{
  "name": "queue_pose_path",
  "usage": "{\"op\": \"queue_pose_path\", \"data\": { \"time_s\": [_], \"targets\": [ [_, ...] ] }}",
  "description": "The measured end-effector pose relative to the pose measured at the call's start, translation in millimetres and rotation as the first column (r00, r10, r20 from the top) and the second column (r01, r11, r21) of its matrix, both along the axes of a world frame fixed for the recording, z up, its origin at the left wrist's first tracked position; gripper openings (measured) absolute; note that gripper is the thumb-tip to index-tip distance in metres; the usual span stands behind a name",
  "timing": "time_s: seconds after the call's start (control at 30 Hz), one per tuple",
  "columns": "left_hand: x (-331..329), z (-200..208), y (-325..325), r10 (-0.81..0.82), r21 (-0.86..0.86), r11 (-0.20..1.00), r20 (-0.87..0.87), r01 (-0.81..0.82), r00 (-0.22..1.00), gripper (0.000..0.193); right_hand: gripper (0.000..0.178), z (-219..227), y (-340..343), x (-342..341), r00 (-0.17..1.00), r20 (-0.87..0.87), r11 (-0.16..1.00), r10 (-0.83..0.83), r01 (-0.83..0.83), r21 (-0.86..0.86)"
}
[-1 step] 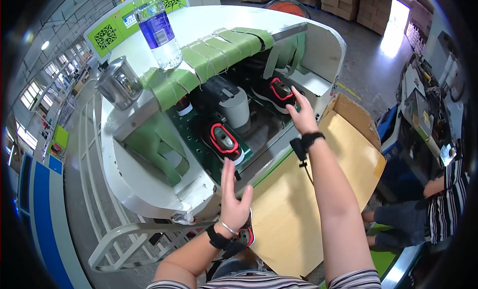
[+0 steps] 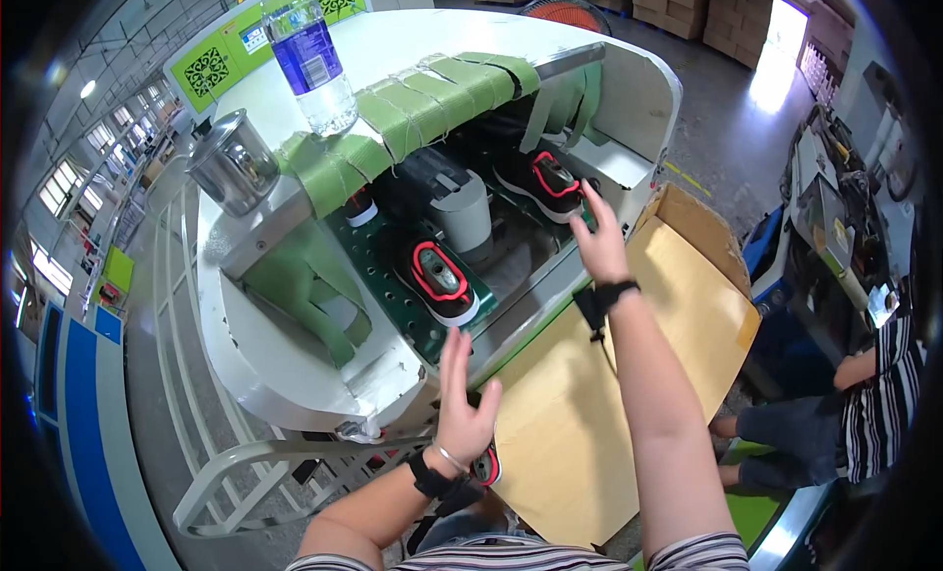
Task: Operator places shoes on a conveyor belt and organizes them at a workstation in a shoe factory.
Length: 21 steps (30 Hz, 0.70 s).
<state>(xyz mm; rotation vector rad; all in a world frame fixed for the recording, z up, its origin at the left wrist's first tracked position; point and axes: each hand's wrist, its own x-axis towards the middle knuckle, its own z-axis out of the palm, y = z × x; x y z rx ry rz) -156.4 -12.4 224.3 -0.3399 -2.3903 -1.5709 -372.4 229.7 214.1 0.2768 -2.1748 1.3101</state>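
A black shoe with a red-edged opening and white sole [image 2: 437, 274] rests on a dark green perforated plate [image 2: 401, 320] inside a white machine opening. My left hand [image 2: 466, 414] is just in front of that shoe's near end, open, fingers stretched and nothing in it. A similar black and red shoe [image 2: 542, 186] sits on the far right of the opening. Close beside its near end is my right hand [image 2: 600, 239], also open and holding nothing; I cannot tell whether its fingertips touch the shoe. Part of another shoe [image 2: 360, 209] shows farther back, mostly hidden by the green strips.
Frayed green webbing [image 2: 413, 109] hangs over the opening. On the white housing stand a water bottle [image 2: 312, 65] and a metal pot [image 2: 233, 163]. A tan board [image 2: 560, 453] lies before me, and another shoe [image 2: 486, 466] shows below my left wrist. At right is a co-worker [image 2: 855, 414].
Both hands have drawn back slightly toward me. A wider gap shows between my left hand and the nearer shoe. The shoes have stayed in place.
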Motion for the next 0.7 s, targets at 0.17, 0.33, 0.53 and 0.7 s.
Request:
{"op": "queue_pose_path", "data": {
  "time_s": [0.17,0.33,0.53,0.7],
  "targets": [
    [82,-88,-24,-0.03,-0.319,0.943,0.213,0.098,0.977,0.085,0.081,-139,1,220,0.688,0.711,0.928,0.141,-0.342,0.147],
    [122,-156,-33,0.019,-0.075,0.997,0.575,0.03,0.818,0.108,0.091,-152,7,391,0.665,0.746,0.614,-0.006,-0.587,0.528],
    [95,-180,12,0.04,0.017,0.998,0.557,-0.059,0.83,0.099,0.087,-135,-8,401,0.617,0.782,0.712,-0.084,-0.512,0.48],
    [91,-187,22,0.051,-0.023,0.999,0.521,-0.045,0.852,0.1,0.068,-127,-27,365,0.725,0.682,0.876,0.1,-0.389,0.285]
  ]
}}
